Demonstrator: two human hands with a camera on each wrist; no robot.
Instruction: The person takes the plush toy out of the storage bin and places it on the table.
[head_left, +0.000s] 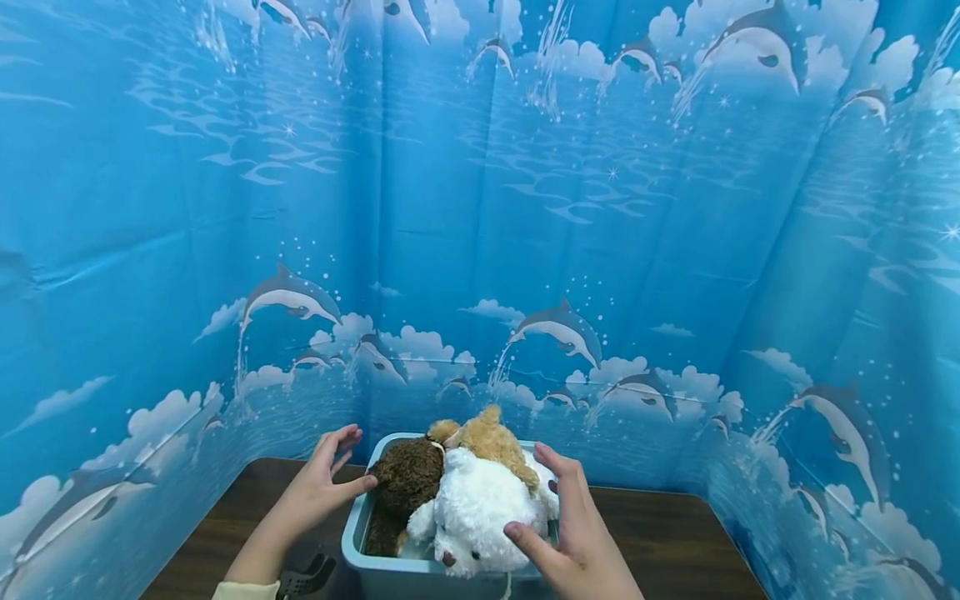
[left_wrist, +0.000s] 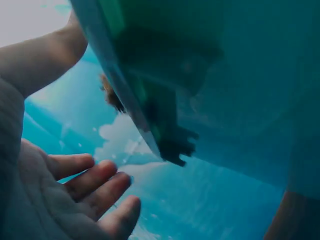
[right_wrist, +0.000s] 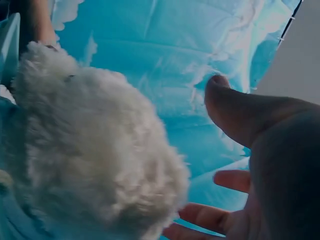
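Observation:
A light blue plastic bin point(head_left: 352, 537) holds several stuffed animals. On top lies a white plush bear point(head_left: 487, 500), its head hanging at the bin's near rim; its fluffy fur fills much of the right wrist view. Behind it is a tan plush toy point(head_left: 491, 442), and to its left a dark brown curly plush point(head_left: 408, 475). My left hand point(head_left: 322, 487) is beside the bin's left rim, fingers spread, thumb close to the brown plush. On the other side, my right hand point(head_left: 570, 529) hovers with parted fingers by the white bear, thumb over its side.
The bin stands on a dark wood table point(head_left: 652, 533). A blue curtain point(head_left: 480, 250) printed with dolphins and clouds hangs behind and along both sides. A dark band point(head_left: 307, 577) circles the left wrist, near a pale sleeve cuff.

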